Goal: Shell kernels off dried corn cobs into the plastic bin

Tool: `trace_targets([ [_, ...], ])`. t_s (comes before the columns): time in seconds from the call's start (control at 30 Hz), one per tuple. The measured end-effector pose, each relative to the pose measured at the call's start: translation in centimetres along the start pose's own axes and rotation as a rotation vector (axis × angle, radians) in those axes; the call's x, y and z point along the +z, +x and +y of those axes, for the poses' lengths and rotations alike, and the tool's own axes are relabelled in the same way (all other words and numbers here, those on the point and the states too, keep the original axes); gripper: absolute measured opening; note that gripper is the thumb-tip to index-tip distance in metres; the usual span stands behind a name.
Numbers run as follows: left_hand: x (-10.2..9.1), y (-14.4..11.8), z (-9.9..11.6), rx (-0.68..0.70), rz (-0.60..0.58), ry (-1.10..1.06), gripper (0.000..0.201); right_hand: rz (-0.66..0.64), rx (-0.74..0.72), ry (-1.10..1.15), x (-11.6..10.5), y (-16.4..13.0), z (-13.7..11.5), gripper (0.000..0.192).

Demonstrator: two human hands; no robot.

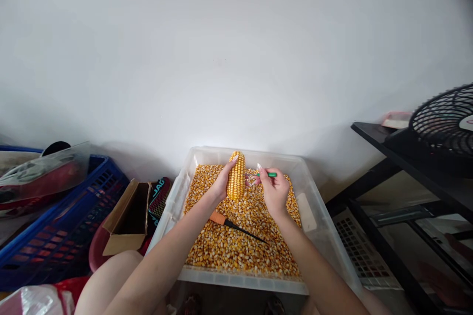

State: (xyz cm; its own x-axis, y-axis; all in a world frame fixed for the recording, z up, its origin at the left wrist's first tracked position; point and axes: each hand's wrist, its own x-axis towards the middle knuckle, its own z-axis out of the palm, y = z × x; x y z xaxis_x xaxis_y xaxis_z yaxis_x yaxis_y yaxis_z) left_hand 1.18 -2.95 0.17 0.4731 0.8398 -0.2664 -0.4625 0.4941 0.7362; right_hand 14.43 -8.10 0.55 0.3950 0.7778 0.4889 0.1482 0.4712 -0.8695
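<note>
My left hand (222, 180) is closed around an ear of corn (236, 177), held upright with its rows of yellow kernels showing. To its right, my right hand (274, 189) grips a slim tool with a green handle (272, 174). The tool's thin shaft points left at the side of the cob; whether its tip touches the kernels I cannot tell. Beneath both hands, loose corn kernels (221, 256) fill the bottom of a clear plastic bin (244, 281). A pointed tool with an orange handle (218, 217) and dark shaft lies on the kernels under my left forearm.
Left of the bin stand an open cardboard box (127, 243) and a blue plastic basket (74, 221) loaded with things. On the right is a black rack (399, 157) with a fan (443, 118) on top. A pale wall (221, 59) rises close behind the bin.
</note>
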Motion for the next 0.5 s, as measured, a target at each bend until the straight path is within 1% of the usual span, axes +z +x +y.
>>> trace_targets([
  [0.07,-0.1,0.0,0.0,-0.001,0.004,0.005,0.045,-0.028,-0.020,-0.045,-0.2,0.1,0.1,0.021],
  [0.13,-0.2,0.0,0.0,0.004,0.009,0.012,0.044,-0.056,-0.074,-0.144,-0.4,0.1,0.1,0.023],
  [0.27,-0.3,0.1,-0.1,0.024,0.023,0.044,0.042,-0.111,-0.260,-0.363,-0.7,0.0,0.2,0.024],
  [0.37,-0.5,0.3,-0.3,0.024,0.021,0.081,0.042,-0.122,-0.339,-0.387,-0.5,-0.4,0.5,0.023],
  [0.5,-0.6,0.4,-0.6,0.054,0.020,0.117,0.042,-0.136,-0.336,-0.328,-0.1,-1.1,1.0,0.022],
])
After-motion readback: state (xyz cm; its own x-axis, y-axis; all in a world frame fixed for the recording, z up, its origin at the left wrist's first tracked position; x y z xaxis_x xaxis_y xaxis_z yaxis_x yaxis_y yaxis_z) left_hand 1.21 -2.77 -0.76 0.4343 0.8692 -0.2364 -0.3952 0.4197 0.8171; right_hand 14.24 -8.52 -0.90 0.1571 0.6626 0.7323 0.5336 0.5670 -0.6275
